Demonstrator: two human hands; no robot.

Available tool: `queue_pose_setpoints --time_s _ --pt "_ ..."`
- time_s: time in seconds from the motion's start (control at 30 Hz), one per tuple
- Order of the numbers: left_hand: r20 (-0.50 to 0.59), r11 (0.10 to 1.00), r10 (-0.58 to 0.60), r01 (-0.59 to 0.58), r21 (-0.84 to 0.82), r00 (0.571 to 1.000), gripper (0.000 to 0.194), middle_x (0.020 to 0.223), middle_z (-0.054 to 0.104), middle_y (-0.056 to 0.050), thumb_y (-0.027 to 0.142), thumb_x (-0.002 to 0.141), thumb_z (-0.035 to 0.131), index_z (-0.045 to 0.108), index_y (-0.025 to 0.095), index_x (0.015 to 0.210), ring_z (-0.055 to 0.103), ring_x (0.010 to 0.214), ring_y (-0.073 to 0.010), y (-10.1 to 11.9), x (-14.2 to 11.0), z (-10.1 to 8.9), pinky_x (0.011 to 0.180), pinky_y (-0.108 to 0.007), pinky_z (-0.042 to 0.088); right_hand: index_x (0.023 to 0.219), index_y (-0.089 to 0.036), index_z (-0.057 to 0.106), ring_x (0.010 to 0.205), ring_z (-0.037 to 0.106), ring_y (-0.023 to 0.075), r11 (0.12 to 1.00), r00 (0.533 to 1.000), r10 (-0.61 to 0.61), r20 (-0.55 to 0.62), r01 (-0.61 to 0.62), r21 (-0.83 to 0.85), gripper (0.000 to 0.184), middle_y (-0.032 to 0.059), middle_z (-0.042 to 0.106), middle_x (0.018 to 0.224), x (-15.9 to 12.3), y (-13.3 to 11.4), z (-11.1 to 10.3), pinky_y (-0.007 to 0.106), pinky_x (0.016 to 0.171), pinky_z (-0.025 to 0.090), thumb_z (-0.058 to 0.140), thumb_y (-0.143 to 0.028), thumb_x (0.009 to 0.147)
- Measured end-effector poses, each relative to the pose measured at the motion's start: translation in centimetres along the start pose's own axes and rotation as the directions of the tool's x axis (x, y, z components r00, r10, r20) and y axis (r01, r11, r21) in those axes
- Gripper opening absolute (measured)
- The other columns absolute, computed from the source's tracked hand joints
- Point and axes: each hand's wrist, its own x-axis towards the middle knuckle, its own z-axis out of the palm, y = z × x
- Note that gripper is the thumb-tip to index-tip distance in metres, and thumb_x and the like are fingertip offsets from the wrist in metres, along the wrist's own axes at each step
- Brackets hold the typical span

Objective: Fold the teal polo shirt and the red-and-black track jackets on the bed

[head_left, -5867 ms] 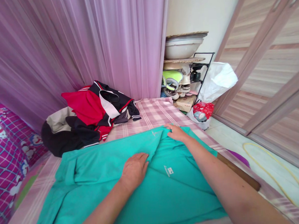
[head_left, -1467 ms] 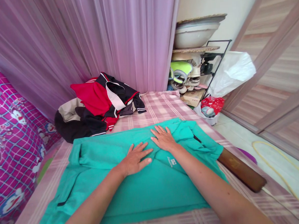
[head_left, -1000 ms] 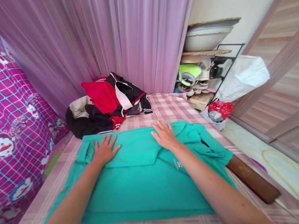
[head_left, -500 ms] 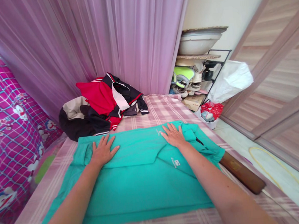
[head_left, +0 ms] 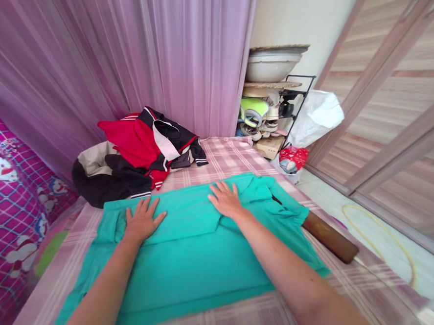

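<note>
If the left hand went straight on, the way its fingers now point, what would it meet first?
Past the far edge of the teal garment under it, the left hand would probably meet the clothes pile first, though depth is unclear.

- pale purple curtain (head_left: 181, 52) hung across the back
- red, navy and grey clothes kinda just heaped in a pile (head_left: 135, 145) against it
- plaid sheet (head_left: 226, 157) spread underneath
- magenta fabric (head_left: 6, 205), printed with cartoon characters, at far left
- black rack (head_left: 300, 76) stuffed with shoes (head_left: 269, 126), pale basin (head_left: 273, 68) parked up top
- white bag (head_left: 319, 117) and red bag (head_left: 293, 157) squeezed in beside it
- wood-grain wardrobe (head_left: 388, 83) closed up
- yellow hose (head_left: 409, 254) looped on the floor
- brown flat thing (head_left: 330, 237) left near the sheet's edge, white cable (head_left: 362, 263) plugged in
</note>
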Motion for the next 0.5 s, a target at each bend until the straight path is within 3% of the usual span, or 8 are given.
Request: queue_pose_setpoints --time_s 0.17,0.33,0.5 --pt "-0.016 1.0 0.01 -0.01 -0.013 1.0 0.067 0.164 0.023 -0.01 0.059 0.094 0.034 0.033 0.029 0.154 0.02 0.151 -0.0329 -0.2 0.2 0.2 0.114 -0.069 0.017 0.154 -0.026 0.034 0.151 0.017 0.0245 1.0 0.991 0.006 0.137 -0.006 0.0 0.061 0.0072 0.023 0.164 -1.1 -0.5 0.4 0.057 0.119 0.011 0.02 -0.053 0.102" --pt "-0.035 0.999 0.016 -0.017 -0.031 0.999 0.068 0.164 0.024 -0.011 0.06 0.093 0.033 0.035 0.028 0.153 0.021 0.15 -0.0342 -0.4 0.3 0.5 0.114 -0.07 0.017 0.156 -0.028 0.03 0.152 0.013 0.025 1.0 0.999 -0.004 0.043 0.005 -0.012 0.061 0.0059 0.019 0.166 -2.5 0.8 -0.4 0.056 0.12 0.01 0.02 -0.054 0.102" --pt "-0.04 0.999 0.016 -0.017 -0.031 0.999 0.067 0.164 0.026 -0.011 0.06 0.093 0.034 0.036 0.028 0.153 0.022 0.15 -0.034 -0.1 0.1 0.3 0.114 -0.069 0.017 0.154 -0.027 0.036 0.151 0.019 0.0257 0.999 0.985 0.014 0.169 -0.007 -0.041 0.058 0.0053 0.022 0.165 -3.3 1.5 -0.5 0.059 0.119 0.013 0.025 -0.05 0.102"
